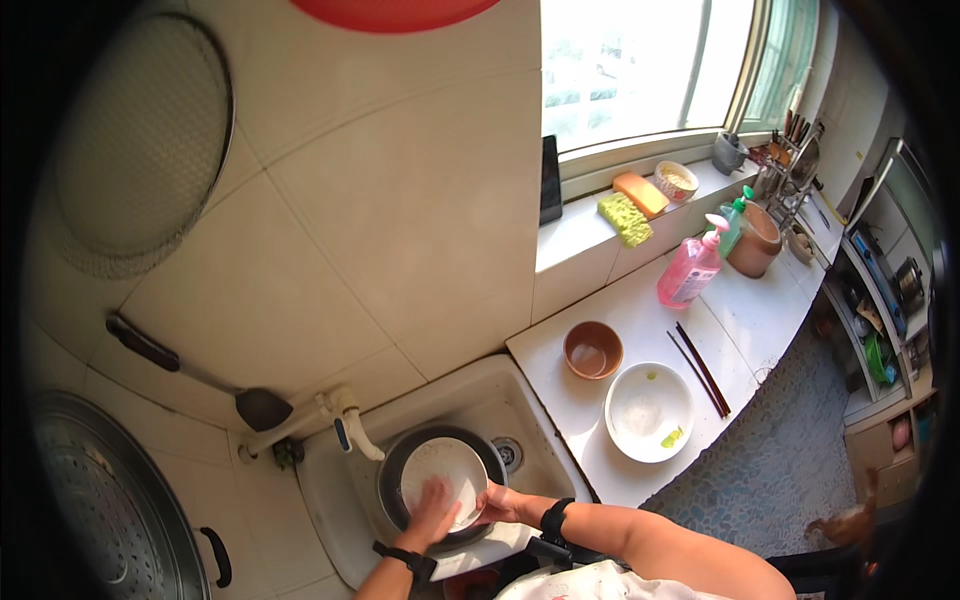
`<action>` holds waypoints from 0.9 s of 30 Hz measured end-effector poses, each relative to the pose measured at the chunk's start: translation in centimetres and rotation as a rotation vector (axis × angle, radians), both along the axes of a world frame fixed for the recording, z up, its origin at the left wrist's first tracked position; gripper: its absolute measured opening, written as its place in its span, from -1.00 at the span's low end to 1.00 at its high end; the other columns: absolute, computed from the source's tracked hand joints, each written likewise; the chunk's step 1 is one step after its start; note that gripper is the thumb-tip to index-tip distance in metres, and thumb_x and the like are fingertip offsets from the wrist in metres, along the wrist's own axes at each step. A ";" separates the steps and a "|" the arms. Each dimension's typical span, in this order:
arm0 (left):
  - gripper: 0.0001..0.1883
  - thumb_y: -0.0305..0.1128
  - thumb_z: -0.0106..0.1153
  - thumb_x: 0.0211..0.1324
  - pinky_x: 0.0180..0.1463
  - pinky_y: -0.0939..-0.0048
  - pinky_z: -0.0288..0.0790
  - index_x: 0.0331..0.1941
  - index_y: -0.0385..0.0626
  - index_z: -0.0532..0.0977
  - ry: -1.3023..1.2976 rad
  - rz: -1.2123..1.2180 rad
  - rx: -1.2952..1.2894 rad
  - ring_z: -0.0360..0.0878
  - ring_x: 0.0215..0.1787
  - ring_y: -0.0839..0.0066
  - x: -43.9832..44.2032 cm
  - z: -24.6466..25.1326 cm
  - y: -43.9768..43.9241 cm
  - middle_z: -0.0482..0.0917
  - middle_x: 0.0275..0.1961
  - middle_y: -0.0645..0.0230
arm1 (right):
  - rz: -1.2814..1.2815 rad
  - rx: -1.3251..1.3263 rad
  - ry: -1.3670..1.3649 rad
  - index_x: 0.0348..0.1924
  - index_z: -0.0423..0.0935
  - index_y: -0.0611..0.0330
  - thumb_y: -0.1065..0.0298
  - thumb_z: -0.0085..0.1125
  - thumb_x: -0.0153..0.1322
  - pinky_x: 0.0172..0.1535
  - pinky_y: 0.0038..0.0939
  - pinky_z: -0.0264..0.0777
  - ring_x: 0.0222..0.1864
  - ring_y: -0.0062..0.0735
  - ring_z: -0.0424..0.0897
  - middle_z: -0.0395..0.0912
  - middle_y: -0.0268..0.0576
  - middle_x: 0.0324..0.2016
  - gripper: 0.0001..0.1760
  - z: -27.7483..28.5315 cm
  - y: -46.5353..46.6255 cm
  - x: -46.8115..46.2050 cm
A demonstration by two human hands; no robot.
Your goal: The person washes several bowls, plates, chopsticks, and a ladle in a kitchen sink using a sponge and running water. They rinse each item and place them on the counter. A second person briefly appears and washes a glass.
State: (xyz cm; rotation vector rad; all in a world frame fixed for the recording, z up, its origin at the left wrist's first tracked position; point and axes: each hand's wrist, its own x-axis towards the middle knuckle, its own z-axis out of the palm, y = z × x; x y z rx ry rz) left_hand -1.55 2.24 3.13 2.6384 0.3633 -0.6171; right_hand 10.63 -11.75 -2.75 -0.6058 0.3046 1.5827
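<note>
A pale round dish (459, 463) with a faint pattern is over a dark round basin (390, 457) in the white sink (330, 517). My right hand (496, 502) grips the dish by its right rim. My left hand (435, 510) lies against the dish's inner face, blurred, its fingers extended and apart; I cannot tell whether anything thin is under the palm. A cream tap (352, 424) hangs over the sink's left part, and the metal drain (506, 452) shows beside the basin.
On the white counter (540, 360) are a brown bowl (593, 350), a white bowl (637, 420), chopsticks (701, 371) and a pink pump bottle (688, 274). A yellow-green sponge (626, 220) sits on the sill. A spatula (259, 407) hangs left; a large steamer pan (127, 510) is beyond.
</note>
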 end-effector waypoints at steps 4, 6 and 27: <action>-0.33 -0.04 -0.05 0.15 0.36 -0.08 -0.19 0.29 -0.09 0.10 -0.134 -0.151 -0.225 -0.08 0.43 0.24 -0.5 -0.6 -2.4 0.05 0.37 0.13 | 0.035 -0.064 -0.102 0.21 0.07 -0.11 0.72 -0.26 0.08 -0.10 0.14 0.45 -0.10 0.02 0.44 0.34 -0.07 -0.14 -0.17 -0.8 -0.3 1.5; -0.43 -0.15 0.05 0.10 0.27 0.12 0.07 0.19 -0.10 0.26 -0.279 -0.132 -0.205 0.16 0.31 0.24 -0.9 0.2 -2.8 0.27 0.22 0.11 | 0.104 -0.027 -0.125 0.15 0.18 0.10 0.59 -0.18 0.13 -0.13 0.00 0.50 -0.09 -0.02 0.47 0.39 -0.01 -0.11 -0.33 -0.2 -0.5 2.4; -0.50 -0.13 -0.20 0.28 0.24 0.27 0.18 0.15 -0.26 0.25 -0.514 0.825 -0.520 0.29 0.19 0.23 2.9 -1.6 4.7 0.35 0.15 0.04 | -0.030 0.262 -0.232 0.10 0.34 0.15 0.26 0.17 0.34 0.06 -0.14 0.38 0.00 -0.28 0.47 0.47 -0.19 -0.03 -0.52 4.9 -0.9 3.6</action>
